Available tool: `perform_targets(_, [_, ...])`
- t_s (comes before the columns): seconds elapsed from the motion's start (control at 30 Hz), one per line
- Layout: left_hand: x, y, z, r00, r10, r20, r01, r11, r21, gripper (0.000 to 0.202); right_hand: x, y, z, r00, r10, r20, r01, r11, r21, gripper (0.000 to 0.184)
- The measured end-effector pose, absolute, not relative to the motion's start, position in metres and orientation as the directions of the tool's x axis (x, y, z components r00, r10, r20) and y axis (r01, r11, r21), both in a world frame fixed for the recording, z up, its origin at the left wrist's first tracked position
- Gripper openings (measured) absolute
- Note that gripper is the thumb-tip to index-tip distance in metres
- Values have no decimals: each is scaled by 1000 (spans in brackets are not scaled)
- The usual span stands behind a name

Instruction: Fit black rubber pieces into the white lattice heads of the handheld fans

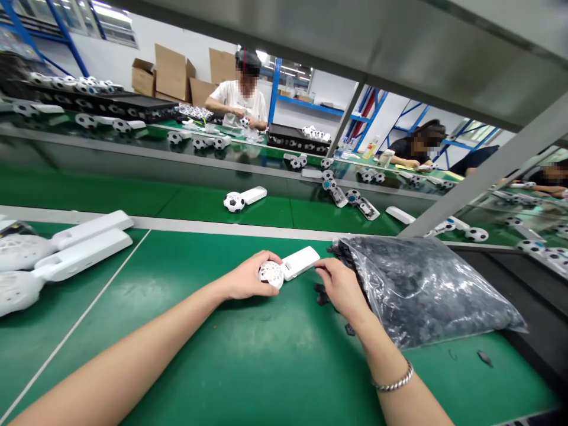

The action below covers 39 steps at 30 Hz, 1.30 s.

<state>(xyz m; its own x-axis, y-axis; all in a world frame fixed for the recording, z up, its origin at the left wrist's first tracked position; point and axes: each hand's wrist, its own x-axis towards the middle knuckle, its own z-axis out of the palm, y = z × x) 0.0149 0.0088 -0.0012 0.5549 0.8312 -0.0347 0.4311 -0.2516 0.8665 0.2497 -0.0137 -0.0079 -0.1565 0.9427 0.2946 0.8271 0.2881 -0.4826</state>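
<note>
White handheld fan (290,266): lies at the centre of the green table (266,361), round perforated head to the left, flat handle pointing far right. The left hand (246,278) cups and grips the head from the near left. The right hand (339,285), fingers bent, meets the handle's right end; whether it pinches anything cannot be told. Nearest, open table surface lies between the forearms. Just right of the right hand, a clear bag of black parts (421,290) fills the table toward its right edge. White fan shells (66,254) crowd the left edge. Farther, the conveyor belt (177,201) carries a football-patterned fan (242,199). Farthest, a seated person (237,97) works.
</note>
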Motion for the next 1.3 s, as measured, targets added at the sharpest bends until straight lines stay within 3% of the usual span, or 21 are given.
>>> perform_targets(0.07, [12,12,-1,501,865,-16,481,-263,836,53,241,-18,-7,-160,952,261,648,301,-700,11])
perform_targets(0.17, [8,16,-3,488,873,-5,470,-258,844,56,228,-24,-7,-206,941,267,499,336,-799,5])
perform_targets(0.37, [1,20,-4,593,803,-57,361,-203,910,59,214,-27,-8,-333,853,402,463,519,-719,11])
perform_targets(0.5, [2,17,-4,616,788,-10,387,-291,875,59,208,-27,-9,-433,792,431,454,605,-654,19])
perform_targets(0.73, [11,13,-11,584,809,68,391,-354,850,64,199,-26,-12,-515,733,445,513,679,-526,14])
perform_targets(1.3, [15,7,-10,554,826,103,417,-382,825,51,197,-24,-15,-393,839,377,469,535,-702,10])
